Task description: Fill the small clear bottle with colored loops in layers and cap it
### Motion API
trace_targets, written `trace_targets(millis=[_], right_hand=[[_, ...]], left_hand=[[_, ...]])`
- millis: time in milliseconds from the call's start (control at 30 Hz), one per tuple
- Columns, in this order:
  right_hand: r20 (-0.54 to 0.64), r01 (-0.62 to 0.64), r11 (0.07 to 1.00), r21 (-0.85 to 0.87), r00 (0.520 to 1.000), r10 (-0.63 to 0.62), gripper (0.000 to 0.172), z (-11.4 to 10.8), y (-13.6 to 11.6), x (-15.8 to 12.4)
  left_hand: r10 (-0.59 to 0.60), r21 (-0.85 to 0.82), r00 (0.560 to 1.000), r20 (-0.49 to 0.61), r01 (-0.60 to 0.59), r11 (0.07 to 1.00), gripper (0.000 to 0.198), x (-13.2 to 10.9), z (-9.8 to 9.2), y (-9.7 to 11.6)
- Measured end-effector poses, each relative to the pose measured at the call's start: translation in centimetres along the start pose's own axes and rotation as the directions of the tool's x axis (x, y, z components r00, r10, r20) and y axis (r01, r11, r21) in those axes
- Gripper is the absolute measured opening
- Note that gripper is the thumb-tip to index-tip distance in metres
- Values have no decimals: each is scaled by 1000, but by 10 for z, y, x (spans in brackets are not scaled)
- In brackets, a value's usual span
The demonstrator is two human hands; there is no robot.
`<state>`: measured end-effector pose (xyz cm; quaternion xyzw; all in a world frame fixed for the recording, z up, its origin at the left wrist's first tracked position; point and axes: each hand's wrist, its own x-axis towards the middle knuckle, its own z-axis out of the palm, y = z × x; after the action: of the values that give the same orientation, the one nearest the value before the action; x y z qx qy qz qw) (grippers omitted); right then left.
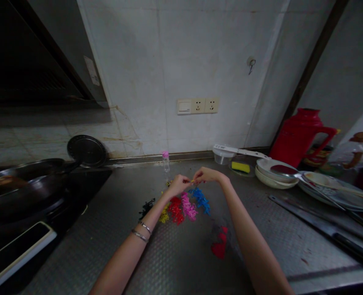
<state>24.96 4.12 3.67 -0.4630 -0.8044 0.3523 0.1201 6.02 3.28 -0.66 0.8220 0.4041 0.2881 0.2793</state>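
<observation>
I see the left hand and right hand pinching a yellow piece; coloured piles lie at their seven o'clock, a capped bottle at ten, a dish holding a sponge past two.

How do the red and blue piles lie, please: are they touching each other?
Apart: the head view shows the pink pile lying between the red pile and the blue pile.

The blue bands look matt, the metal counter dimpled.
</observation>
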Motion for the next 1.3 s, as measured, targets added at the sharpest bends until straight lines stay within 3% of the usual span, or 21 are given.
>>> trace_targets(millis=[233, 500, 633, 767, 933, 1033, 1300], right_hand=[[-51, -72, 997, -33, 996, 71, 24, -7, -2, -11], [-142, -118, 986, -114, 985, 101, 25, -13, -3, -14], [-170, -148, 975, -163, 978, 120, 24, -12, -3, -14], [-190, -130, 966, -223, 978, 88, 23, -7, -7, -8], [-139, -81, 969, -233, 989, 50, 24, 16, -29, 9], [-73, 31, 969, -245, 996, -51, 24, 38, -48, 21], [88, 245, 942, -228, 969, -230, 26, 90, -71, 43]], left_hand=[[4, 62, 999, 52, -7, 998, 31, -1, 3, -2], [109, 152, 974, 198, -140, 978, 30, 6, 18, 4], [101, 147, 983, 152, -123, 981, 30, 1, 6, 5], [39, 107, 997, 66, -46, 993, 27, -12, -18, -7], [-60, 128, 993, -98, 72, 989, 26, -24, -54, -39], [-126, 93, 972, -200, 147, 985, 27, -26, -70, -59], [-173, 75, 968, -180, 189, 979, 27, -27, -72, -85]])
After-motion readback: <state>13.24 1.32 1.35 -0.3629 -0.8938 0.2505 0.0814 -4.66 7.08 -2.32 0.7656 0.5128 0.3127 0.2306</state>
